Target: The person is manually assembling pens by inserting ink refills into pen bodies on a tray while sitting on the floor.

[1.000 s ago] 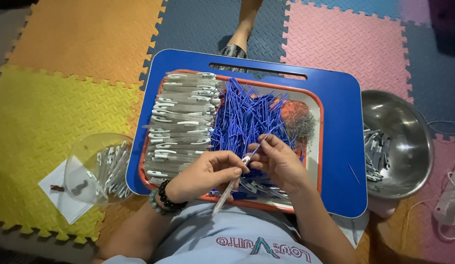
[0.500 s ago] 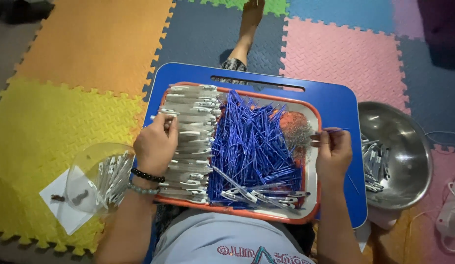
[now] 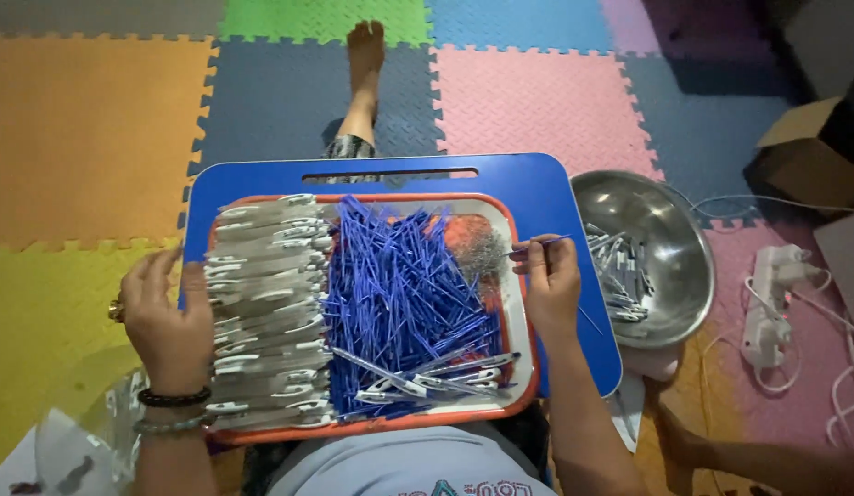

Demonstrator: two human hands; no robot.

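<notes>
While the left hand [image 3: 165,321] rests open against the stacked grey clips [image 3: 266,308] in the orange-rimmed tray [image 3: 523,367], the right hand [image 3: 548,285] pinches a thin blue refill [image 3: 537,244] at the tray's right edge, near the steel bowl [image 3: 670,230].

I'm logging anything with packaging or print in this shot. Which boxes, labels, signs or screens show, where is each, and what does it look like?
Cardboard box: far right on the floor mats, beyond the steel bowl; brown, open flap.
Shirt print: bottom edge, below the orange tray; red and teal on grey, partly cut off.
No signs or screens show.
</notes>
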